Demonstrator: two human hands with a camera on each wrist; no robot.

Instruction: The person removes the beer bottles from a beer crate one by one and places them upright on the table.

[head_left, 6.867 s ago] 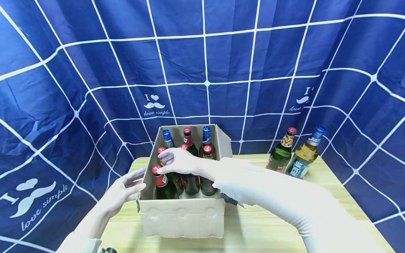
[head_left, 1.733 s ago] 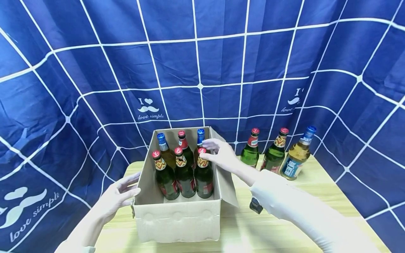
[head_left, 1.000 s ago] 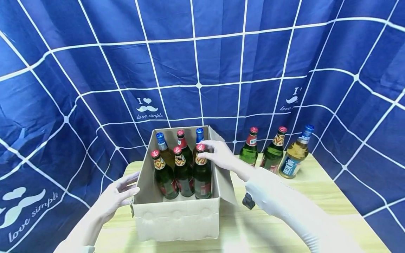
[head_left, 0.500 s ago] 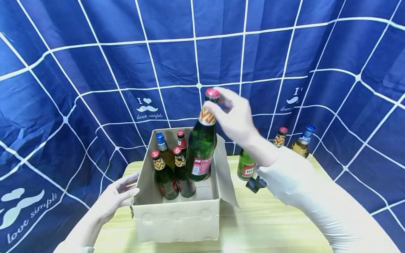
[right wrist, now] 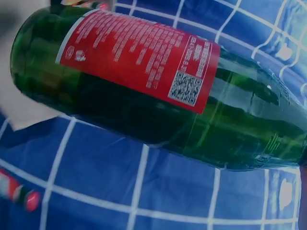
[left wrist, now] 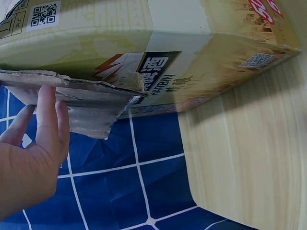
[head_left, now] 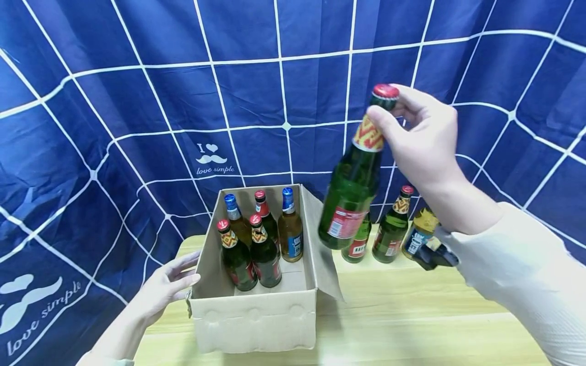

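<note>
My right hand (head_left: 423, 137) grips a green glass beer bottle (head_left: 350, 193) by its neck, just under the red cap. The bottle hangs tilted in the air right of the cardboard box (head_left: 256, 323); its red back label (right wrist: 139, 57) fills much of the right wrist view. Several capped bottles stand in the box, among them a green one (head_left: 239, 262) at front left, another green one (head_left: 266, 262) beside it and a blue-capped one (head_left: 291, 229) at back right. My left hand (head_left: 165, 284) rests its extended fingers at the box's left side, by a torn cardboard flap (left wrist: 91, 105).
Three bottles stand in a row on the wooden table (head_left: 389, 315) at right: a green one (head_left: 357, 249) partly behind the held bottle, another green one (head_left: 391, 236), and a yellowish one (head_left: 417, 238) partly covered by my forearm. A blue curtain (head_left: 256, 91) encloses the back and sides.
My right hand has lifted the green bottle from the box's front right place and carried it up and right. Earlier, a red-necked bottle moved from the box to the table. My left hand stayed put.
</note>
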